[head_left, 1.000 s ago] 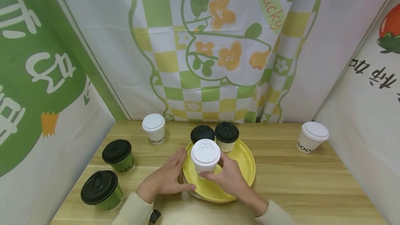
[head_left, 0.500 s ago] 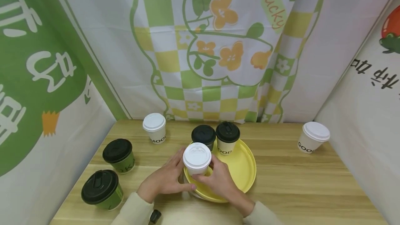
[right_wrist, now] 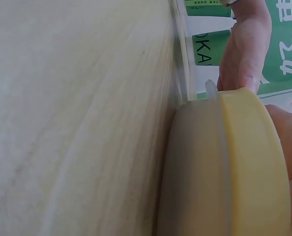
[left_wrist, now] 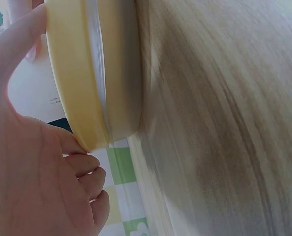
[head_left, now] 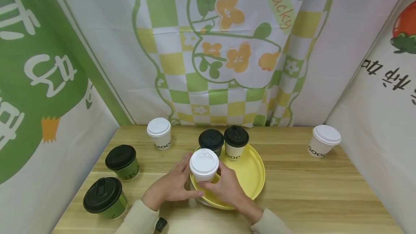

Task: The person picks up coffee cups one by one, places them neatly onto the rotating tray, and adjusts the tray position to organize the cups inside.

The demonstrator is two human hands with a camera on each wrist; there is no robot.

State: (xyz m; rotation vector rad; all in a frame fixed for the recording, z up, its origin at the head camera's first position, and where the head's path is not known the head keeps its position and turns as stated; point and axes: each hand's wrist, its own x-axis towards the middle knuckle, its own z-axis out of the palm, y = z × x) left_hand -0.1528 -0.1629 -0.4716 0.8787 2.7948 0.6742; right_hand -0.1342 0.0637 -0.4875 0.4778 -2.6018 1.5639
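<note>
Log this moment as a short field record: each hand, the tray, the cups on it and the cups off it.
right hand: grips the white-lidded cup at the tray's front left
left hand: rests against the yellow tray at its left rim
on tray: white-lidded cup, two black-lidded cups at the back
off tray, left: two green cups with black lids, one white cup
off tray, right: one white cup, tilted
surface: wooden table

A staged café-style booth is showing here: printed fabric backdrops with green-and-yellow checks and orange flowers (head_left: 224, 46) are enclosing a light wooden tabletop (head_left: 308, 190), where lidded paper takeaway cups (head_left: 323, 141) and a round yellow plastic tray (head_left: 251, 176) are sitting.
</note>
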